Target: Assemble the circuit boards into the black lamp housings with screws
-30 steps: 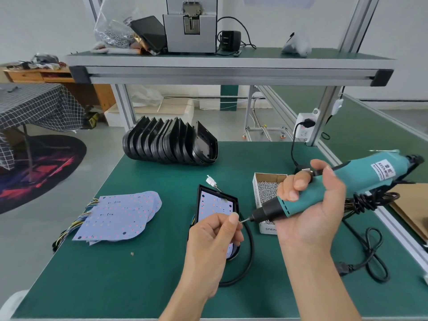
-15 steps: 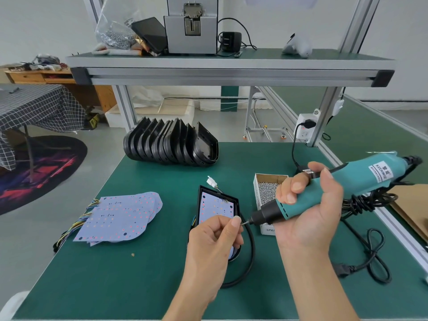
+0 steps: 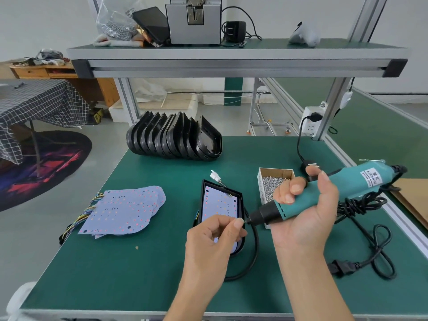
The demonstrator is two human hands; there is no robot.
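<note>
A black lamp housing lies on the green bench with a pale circuit board inside it. My left hand hovers over its near end, thumb and forefinger pinching a small screw at the tip of the teal electric screwdriver. My right hand grips the screwdriver's body, its bit pointing left at my left fingertips. A stack of loose circuit boards with coloured wires lies to the left. Several empty black housings stand in a row at the back.
An open cardboard box of screws sits just right of the housing, partly behind the screwdriver. The screwdriver's black cable coils on the right side of the bench. A power socket is on the frame post. An overhead shelf holds equipment.
The screwdriver tip and my left fingertips have come together; the tool has tilted and dropped slightly toward the housing. Nothing else has moved.
</note>
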